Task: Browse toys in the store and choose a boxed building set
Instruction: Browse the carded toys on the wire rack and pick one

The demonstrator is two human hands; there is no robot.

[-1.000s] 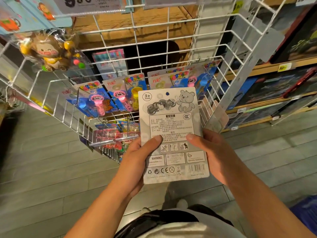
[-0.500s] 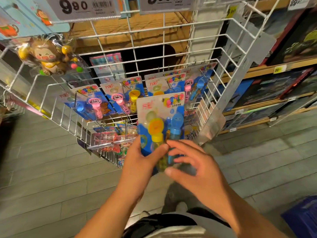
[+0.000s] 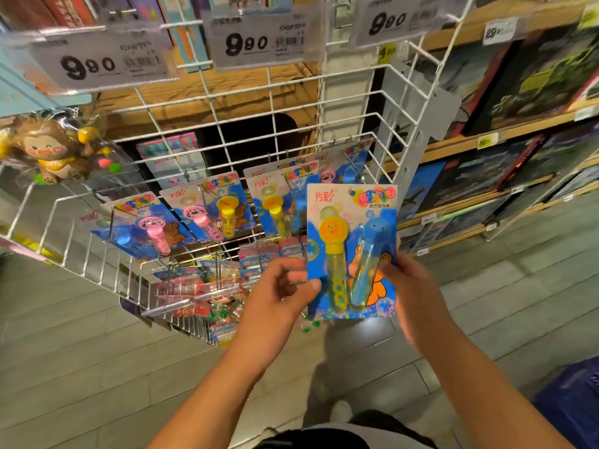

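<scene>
I hold a blue blister card of two bubble wands (image 3: 351, 251), one yellow and one blue, front side facing me. My left hand (image 3: 278, 296) pinches its left edge with the thumb on the front. My right hand (image 3: 411, 286) grips its right edge, thumb against the blue wand. Boxed building sets (image 3: 538, 76) stand on wooden shelves at the right, beyond the card.
A white wire rack (image 3: 227, 131) in front of me holds several hanging bubble-wand cards (image 3: 207, 212). A bagged monkey toy (image 3: 55, 150) hangs at the left. Price tags reading 9.90 (image 3: 256, 40) hang above. A blue bin (image 3: 570, 400) sits at the lower right on the tiled floor.
The card was turned from its grey printed back to its coloured front. It then moved right and up, and my right hand shifted from its front to its right edge.
</scene>
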